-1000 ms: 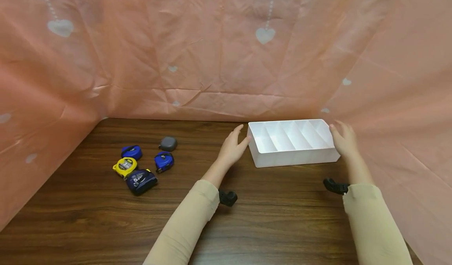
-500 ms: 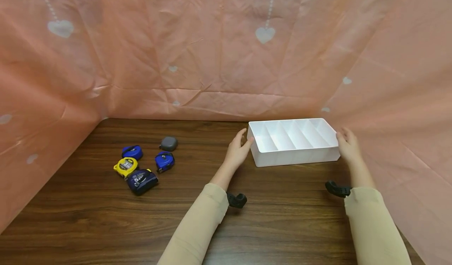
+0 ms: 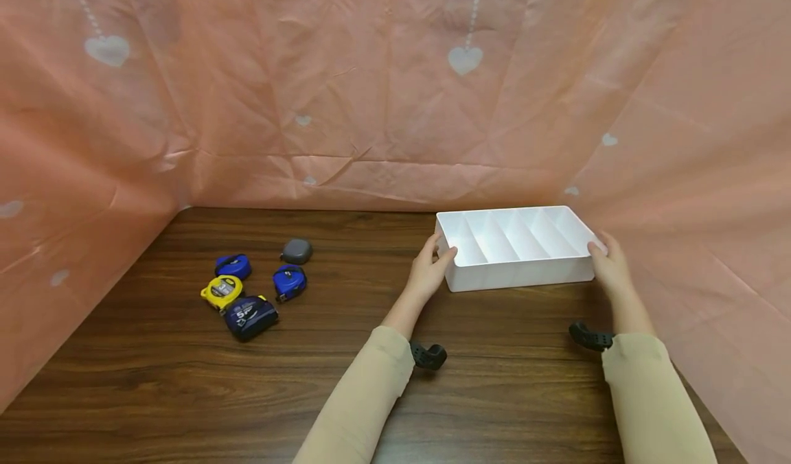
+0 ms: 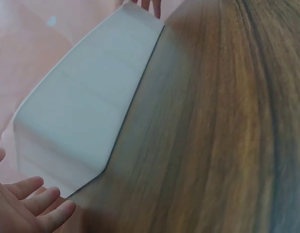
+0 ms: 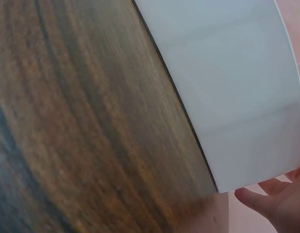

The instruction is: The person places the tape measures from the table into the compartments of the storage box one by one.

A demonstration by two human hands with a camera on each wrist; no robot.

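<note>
White divided tray (image 3: 516,275) held at both short ends, right of centre in the head view.

It sits on the dark wooden table (image 3: 185,381), close to the pink heart-printed cloth (image 3: 371,93) behind it. The left hand (image 3: 429,272) grips the tray's left end, thumb hooked over the rim and fingers curled against the wall; the right hand (image 3: 608,261) clasps the right end the same way. Five tape measures (image 3: 256,285) lie clustered at centre left, well apart from the tray.
</note>
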